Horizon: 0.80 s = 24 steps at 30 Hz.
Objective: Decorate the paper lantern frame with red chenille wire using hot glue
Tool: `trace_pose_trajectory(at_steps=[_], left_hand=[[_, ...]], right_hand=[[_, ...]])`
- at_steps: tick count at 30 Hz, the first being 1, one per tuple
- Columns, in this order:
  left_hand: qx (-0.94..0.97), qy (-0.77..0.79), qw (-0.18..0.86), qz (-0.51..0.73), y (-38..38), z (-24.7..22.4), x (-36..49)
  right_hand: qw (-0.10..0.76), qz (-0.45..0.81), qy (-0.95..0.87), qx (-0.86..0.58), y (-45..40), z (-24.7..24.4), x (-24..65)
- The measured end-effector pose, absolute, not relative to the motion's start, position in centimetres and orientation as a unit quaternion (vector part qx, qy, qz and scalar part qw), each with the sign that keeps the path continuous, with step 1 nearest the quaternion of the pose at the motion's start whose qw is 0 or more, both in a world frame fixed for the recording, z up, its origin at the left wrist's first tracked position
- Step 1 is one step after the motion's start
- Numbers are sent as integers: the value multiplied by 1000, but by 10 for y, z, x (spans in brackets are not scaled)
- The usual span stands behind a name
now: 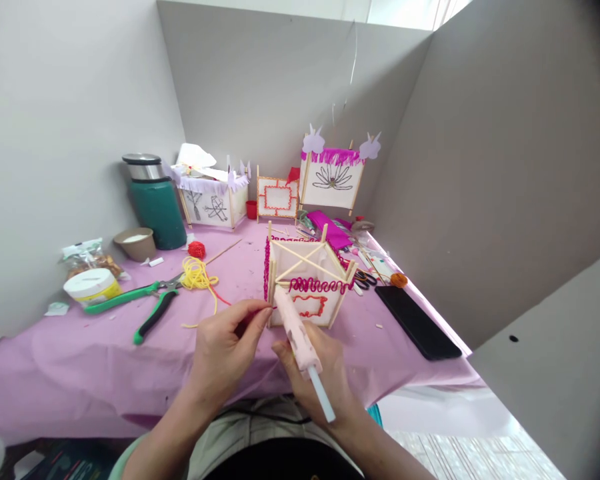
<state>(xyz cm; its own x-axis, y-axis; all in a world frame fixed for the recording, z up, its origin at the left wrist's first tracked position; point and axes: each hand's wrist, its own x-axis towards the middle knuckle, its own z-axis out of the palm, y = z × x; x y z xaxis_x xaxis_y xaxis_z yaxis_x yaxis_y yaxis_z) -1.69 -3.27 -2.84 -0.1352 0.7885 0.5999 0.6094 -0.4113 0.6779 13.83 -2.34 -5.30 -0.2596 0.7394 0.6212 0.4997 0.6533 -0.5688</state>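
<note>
My right hand (pixel 325 367) is wrapped around a pale pink hot glue gun (pixel 297 333), with a whitish glue stick (pixel 322 395) jutting from its back end. The gun's nose points at the near left corner of a small box-shaped lantern frame (pixel 307 267) made of wooden sticks and white panels. Magenta wavy yarn trims the frame's upper edges, and a red yarn outline marks its front panel. Pinched between thumb and forefinger of my left hand (pixel 233 337) is red yarn (pixel 223 300), close to that same corner. The exact spot under the nozzle is hidden.
Green-handled pliers (pixel 153 313), a yellow yarn bundle (pixel 196 273) and a red yarn ball (pixel 197 249) lie left. Behind them stand a green bottle (pixel 157 210) and a bowl (pixel 134 247). A black phone (pixel 415 320) and scissors (pixel 365 279) lie right; decorated panels (pixel 333 183) stand behind.
</note>
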Motion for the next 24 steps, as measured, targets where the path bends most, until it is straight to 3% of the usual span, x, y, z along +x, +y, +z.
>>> trace_pose_trajectory(at_steps=[14,24], left_hand=[[640,544,76,537,-33,-22,-15],[638,547,51,539,-30,-18,-14]], right_hand=[[460,62,-794,-393,-25,-55,140],[465,104,-769,-425,-25,-61,147]])
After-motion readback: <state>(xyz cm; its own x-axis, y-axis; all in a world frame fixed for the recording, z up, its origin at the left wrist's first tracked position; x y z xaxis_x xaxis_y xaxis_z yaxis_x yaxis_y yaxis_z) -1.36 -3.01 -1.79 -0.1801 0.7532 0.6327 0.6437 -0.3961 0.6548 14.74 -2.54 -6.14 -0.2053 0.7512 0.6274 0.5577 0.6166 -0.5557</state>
